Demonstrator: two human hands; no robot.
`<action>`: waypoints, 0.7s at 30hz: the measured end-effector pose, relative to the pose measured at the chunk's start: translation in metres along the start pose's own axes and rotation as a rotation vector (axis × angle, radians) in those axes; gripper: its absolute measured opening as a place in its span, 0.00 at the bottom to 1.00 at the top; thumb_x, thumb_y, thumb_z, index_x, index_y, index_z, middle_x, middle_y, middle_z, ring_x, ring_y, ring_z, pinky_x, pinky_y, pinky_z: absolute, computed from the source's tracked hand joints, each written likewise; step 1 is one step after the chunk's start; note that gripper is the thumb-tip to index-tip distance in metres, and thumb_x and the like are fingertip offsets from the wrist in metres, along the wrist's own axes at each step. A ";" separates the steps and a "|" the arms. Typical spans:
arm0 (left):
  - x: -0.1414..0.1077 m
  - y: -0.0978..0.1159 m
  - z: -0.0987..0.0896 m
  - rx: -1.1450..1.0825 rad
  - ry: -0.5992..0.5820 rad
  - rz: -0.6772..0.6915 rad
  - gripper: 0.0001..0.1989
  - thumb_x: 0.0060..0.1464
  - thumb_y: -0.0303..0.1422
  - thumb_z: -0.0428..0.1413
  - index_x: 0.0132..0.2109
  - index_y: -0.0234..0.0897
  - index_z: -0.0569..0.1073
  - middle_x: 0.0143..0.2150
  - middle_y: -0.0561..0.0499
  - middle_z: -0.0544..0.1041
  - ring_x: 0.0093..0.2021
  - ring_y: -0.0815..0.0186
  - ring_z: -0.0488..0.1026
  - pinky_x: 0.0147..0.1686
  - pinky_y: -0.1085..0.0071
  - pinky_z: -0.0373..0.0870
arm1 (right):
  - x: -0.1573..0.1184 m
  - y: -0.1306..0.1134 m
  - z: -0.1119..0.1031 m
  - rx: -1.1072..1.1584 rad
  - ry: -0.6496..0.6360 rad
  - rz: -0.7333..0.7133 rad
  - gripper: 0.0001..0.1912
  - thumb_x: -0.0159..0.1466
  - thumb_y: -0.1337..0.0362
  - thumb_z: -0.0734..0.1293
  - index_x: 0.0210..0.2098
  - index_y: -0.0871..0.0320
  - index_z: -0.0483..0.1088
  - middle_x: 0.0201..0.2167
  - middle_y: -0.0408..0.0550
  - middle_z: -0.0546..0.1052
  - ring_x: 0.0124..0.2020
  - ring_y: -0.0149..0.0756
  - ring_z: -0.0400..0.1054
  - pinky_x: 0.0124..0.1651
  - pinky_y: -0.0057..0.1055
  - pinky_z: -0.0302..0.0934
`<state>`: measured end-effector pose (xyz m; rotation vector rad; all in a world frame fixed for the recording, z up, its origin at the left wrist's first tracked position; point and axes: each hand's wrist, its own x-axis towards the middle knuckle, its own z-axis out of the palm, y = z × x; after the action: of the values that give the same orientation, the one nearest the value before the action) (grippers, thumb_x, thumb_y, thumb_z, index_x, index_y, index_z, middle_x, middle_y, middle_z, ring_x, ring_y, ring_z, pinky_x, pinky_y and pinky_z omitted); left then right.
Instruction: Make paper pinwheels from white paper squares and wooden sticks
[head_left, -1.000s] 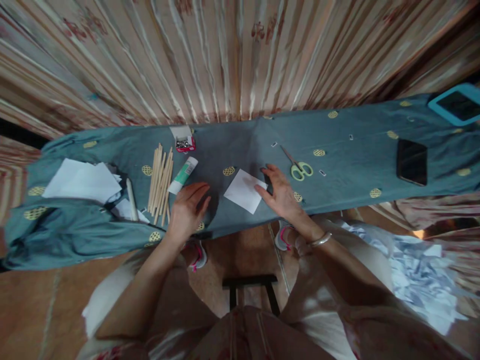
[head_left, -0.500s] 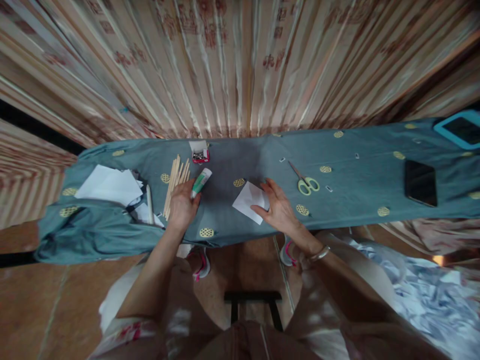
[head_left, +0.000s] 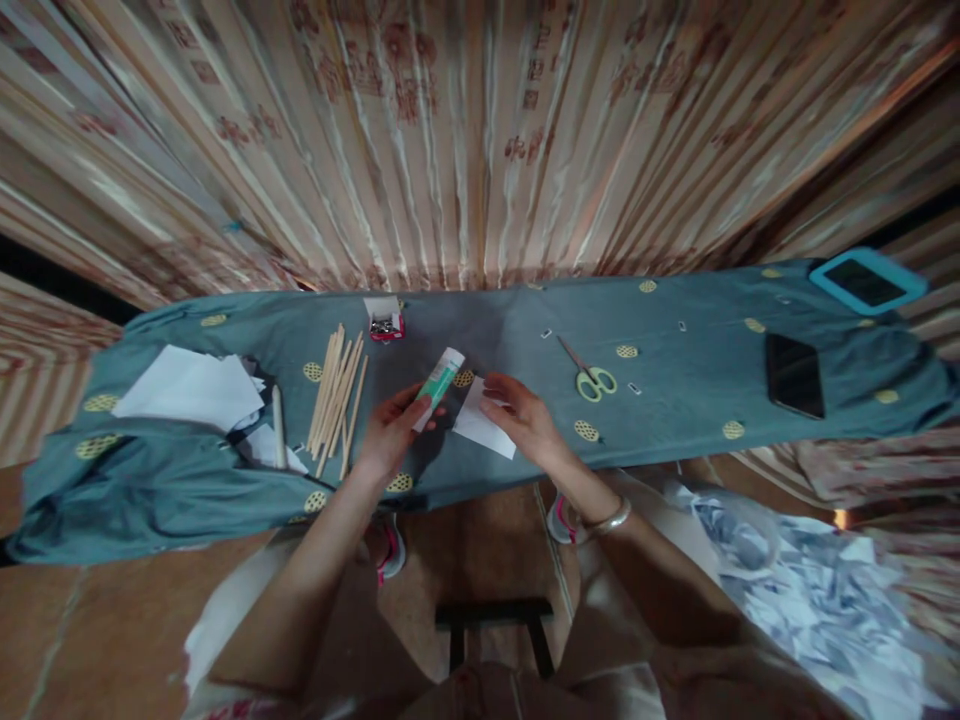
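My left hand (head_left: 391,428) is closed around a green and white glue stick (head_left: 441,384), held tilted above the cloth. Close beside it, a small white sheet of paper (head_left: 486,428) is gripped at its right side by my right hand (head_left: 521,415), thumb and fingers drawn together on it. My fingers cover part of the sheet's upper right edge. The glue stick's top end lies just up and left of the paper. Left of my left hand is a bunch of thin wooden sticks (head_left: 335,395).
The table wears a green cloth (head_left: 697,375). On it are a small open red box (head_left: 387,322), scissors (head_left: 592,380), a black phone (head_left: 795,375), a blue-framed tablet (head_left: 868,280), a stack of white paper (head_left: 187,385) and a white pen (head_left: 279,428). A curtain (head_left: 465,150) hangs behind.
My left hand has brought the glue stick rightward from over the wooden sticks to beside the paper. The fingers of my right hand have closed onto the sheet. The view has shifted slightly.
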<state>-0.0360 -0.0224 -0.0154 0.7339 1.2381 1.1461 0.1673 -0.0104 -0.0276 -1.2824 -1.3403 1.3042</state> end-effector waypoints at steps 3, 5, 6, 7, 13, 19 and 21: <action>-0.007 0.000 0.014 -0.117 -0.107 -0.103 0.21 0.40 0.38 0.72 0.42 0.33 0.80 0.36 0.47 0.82 0.32 0.69 0.77 0.27 0.77 0.71 | -0.001 -0.006 0.010 0.371 -0.106 0.148 0.24 0.55 0.48 0.75 0.47 0.52 0.75 0.45 0.48 0.81 0.48 0.38 0.75 0.56 0.38 0.69; -0.010 -0.001 0.020 -0.185 -0.170 -0.155 0.20 0.40 0.37 0.72 0.40 0.32 0.81 0.33 0.48 0.81 0.29 0.71 0.75 0.26 0.78 0.71 | -0.002 -0.010 0.014 0.529 -0.196 0.209 0.21 0.53 0.49 0.77 0.41 0.53 0.77 0.39 0.44 0.81 0.41 0.34 0.76 0.50 0.33 0.71; -0.011 -0.001 0.022 -0.214 -0.197 -0.180 0.19 0.39 0.37 0.73 0.39 0.31 0.82 0.32 0.48 0.81 0.27 0.72 0.74 0.25 0.79 0.71 | -0.002 -0.012 0.015 0.579 -0.221 0.234 0.20 0.51 0.49 0.78 0.38 0.54 0.77 0.36 0.43 0.81 0.37 0.32 0.75 0.46 0.31 0.71; -0.012 -0.002 0.024 -0.238 -0.218 -0.200 0.19 0.39 0.37 0.73 0.38 0.31 0.82 0.31 0.49 0.81 0.26 0.73 0.74 0.25 0.79 0.71 | -0.002 -0.012 0.016 0.611 -0.234 0.260 0.20 0.49 0.50 0.80 0.35 0.54 0.78 0.34 0.42 0.81 0.34 0.31 0.74 0.42 0.29 0.71; -0.010 -0.006 0.028 -0.195 -0.268 -0.226 0.14 0.46 0.36 0.70 0.39 0.31 0.81 0.31 0.47 0.82 0.29 0.68 0.78 0.30 0.76 0.75 | 0.003 -0.012 0.011 0.665 -0.178 0.301 0.18 0.45 0.52 0.82 0.30 0.54 0.78 0.30 0.41 0.80 0.30 0.30 0.71 0.38 0.30 0.69; -0.008 -0.010 0.025 -0.136 -0.253 -0.224 0.19 0.43 0.38 0.72 0.40 0.31 0.82 0.33 0.45 0.83 0.30 0.67 0.79 0.33 0.73 0.76 | 0.010 -0.008 0.003 0.634 -0.085 0.283 0.16 0.47 0.53 0.81 0.29 0.54 0.77 0.29 0.40 0.80 0.31 0.31 0.70 0.38 0.30 0.67; -0.005 -0.012 0.020 -0.093 -0.234 -0.201 0.21 0.41 0.40 0.72 0.41 0.31 0.81 0.34 0.45 0.83 0.30 0.66 0.79 0.34 0.72 0.77 | 0.013 -0.006 0.000 0.662 -0.039 0.299 0.17 0.47 0.55 0.81 0.29 0.55 0.77 0.29 0.41 0.80 0.30 0.31 0.70 0.34 0.29 0.65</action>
<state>-0.0133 -0.0282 -0.0202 0.6387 1.0299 0.9186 0.1650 0.0029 -0.0223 -1.0029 -0.6482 1.7899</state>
